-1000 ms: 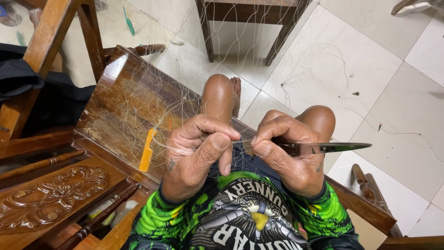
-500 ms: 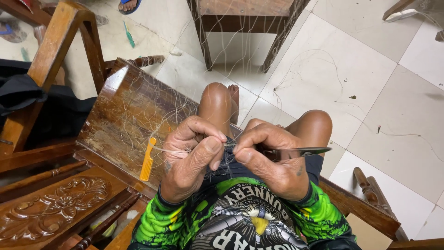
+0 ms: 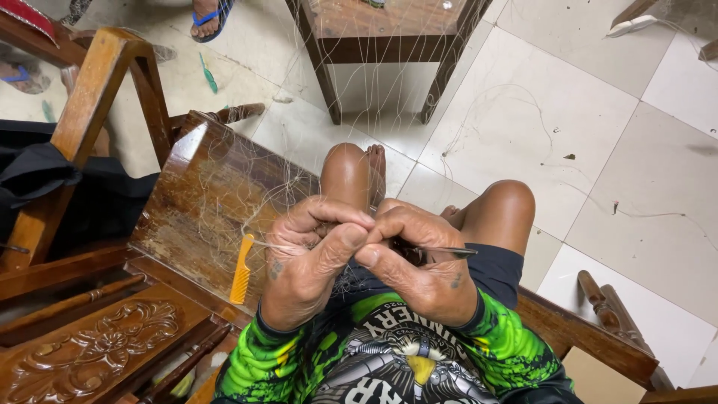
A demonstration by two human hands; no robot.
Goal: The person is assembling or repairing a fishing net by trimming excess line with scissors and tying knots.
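- The person sits on a wooden chair and looks down at both hands, which meet over the lap
- The left hand is bent, and its thumb and first finger pinch thin strands of a fishing net
- The right hand is closed around a thin dark tool; the pointed tip of the tool sticks out to the right, past the fingers
- The two hands touch each other at the thumbs, just above the dark shorts
- The net is very fine and pale; it runs from the hands up over the bare knees and up to the wooden table at the top
- Part of the net also lies over a brown wooden board to the left of the hands
- An orange comb lies on the bottom edge of that board, just beside the left hand
- A carved wooden panel sits in the bottom left corner
- The person wears a green and black shirt with a picture on it
- The floor has big pale tiles, and loose threads lie on it to the right
- Near the top left, another person's foot in a blue sandal stands on the floor, well apart from the hands
- A black cloth hangs on a wooden frame at the left edge
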